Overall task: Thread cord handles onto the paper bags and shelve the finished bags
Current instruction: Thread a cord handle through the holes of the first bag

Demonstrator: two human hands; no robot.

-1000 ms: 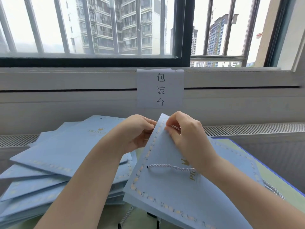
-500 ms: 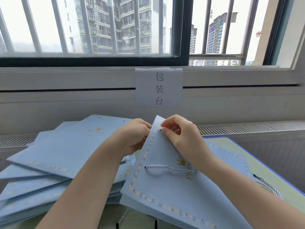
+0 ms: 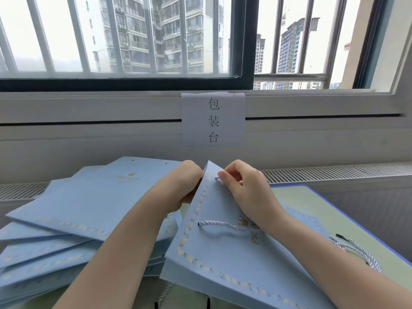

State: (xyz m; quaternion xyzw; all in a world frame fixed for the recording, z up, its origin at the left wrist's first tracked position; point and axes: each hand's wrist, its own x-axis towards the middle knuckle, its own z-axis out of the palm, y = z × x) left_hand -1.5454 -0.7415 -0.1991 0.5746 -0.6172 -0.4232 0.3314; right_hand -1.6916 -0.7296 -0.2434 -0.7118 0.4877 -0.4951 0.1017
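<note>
Head view: I have the light-blue paper bag [image 3: 223, 253] tilted up off the table [image 3: 365, 248], top corner raised toward the paper sign [image 3: 213, 119] on the wall under the window. My right hand [image 3: 247, 190] is curled at that top corner, thumb and forefinger pinching the end of the cord [image 3: 225, 226] at the upper hole; the pinch sits closer to the bag's edge than a second ago, when those fingers were lower on the face. My left hand [image 3: 182, 186] is curled behind the same edge and grips the bag from the back; how its fingers lie I cannot tell, the bag hides them. It has barely moved since the earlier frame. The cord's other end already enters the lower hole and its loop lies across the bag's face under my right wrist. Left of the held bag, below the sign, is a fanned stack of flat bags [image 3: 73, 219]. More white cords [image 3: 356, 253] lie on the table right of the held bag. Writing: sign reads 包装台, top to bottom. Top stacked bag shows gold "PRINCE" under a crown; held bag shows a crown and "PR", the rest covered by my wrist.
</note>
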